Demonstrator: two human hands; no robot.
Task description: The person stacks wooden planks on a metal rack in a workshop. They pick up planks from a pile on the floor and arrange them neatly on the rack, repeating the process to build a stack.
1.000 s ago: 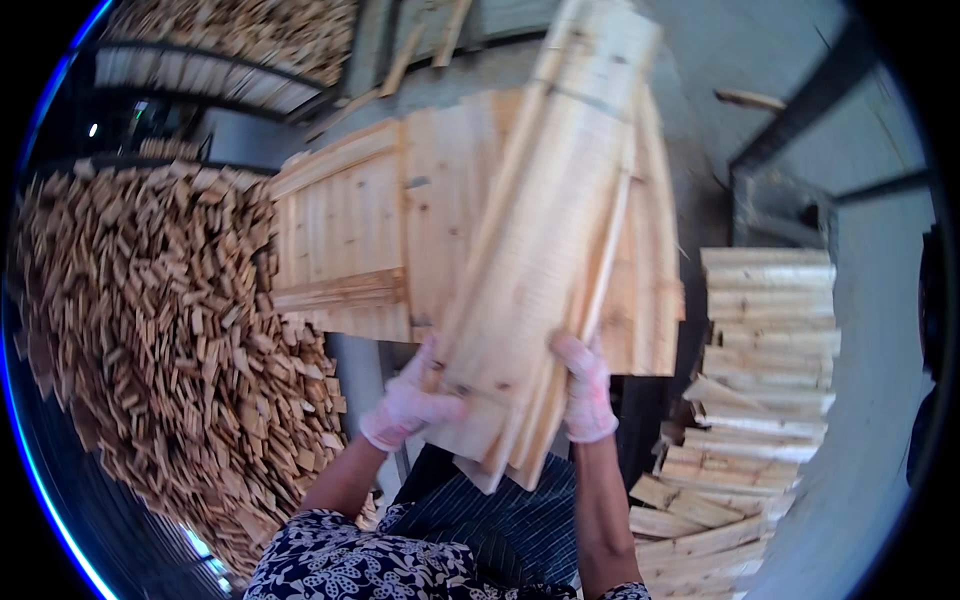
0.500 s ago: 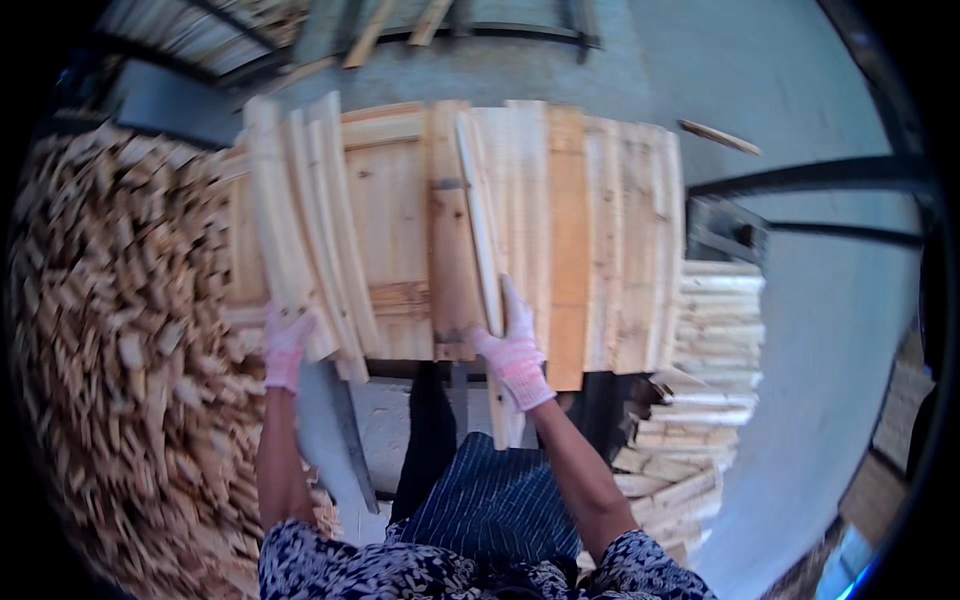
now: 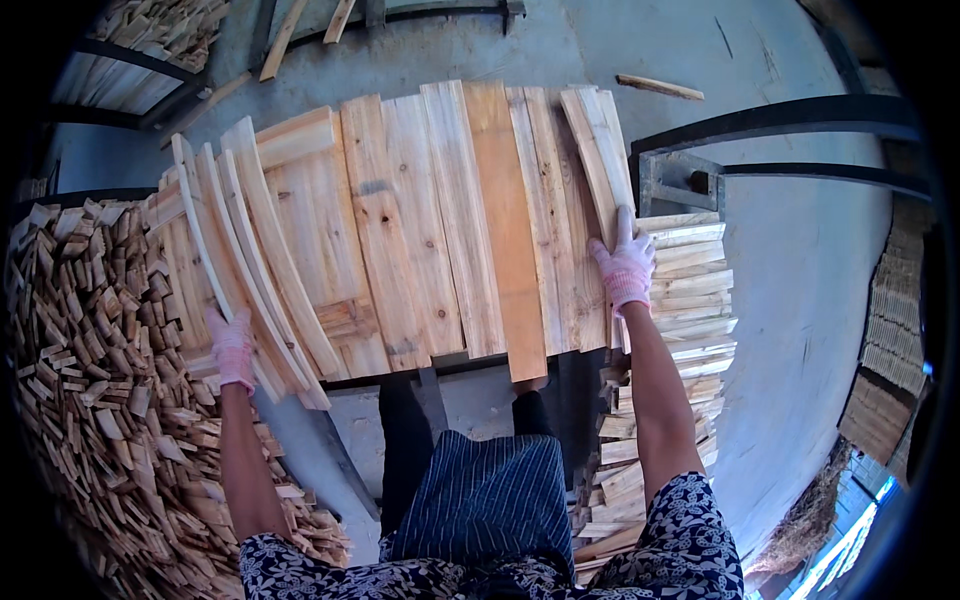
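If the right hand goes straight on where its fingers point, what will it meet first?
The right hand would probably meet the pale board just ahead; its fingers seem to touch that board's near end, though depth is unclear.

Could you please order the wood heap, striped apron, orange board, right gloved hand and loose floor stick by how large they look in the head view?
1. Wood heap, by far
2. Striped apron
3. Orange board, long but narrow
4. Right gloved hand
5. Loose floor stick
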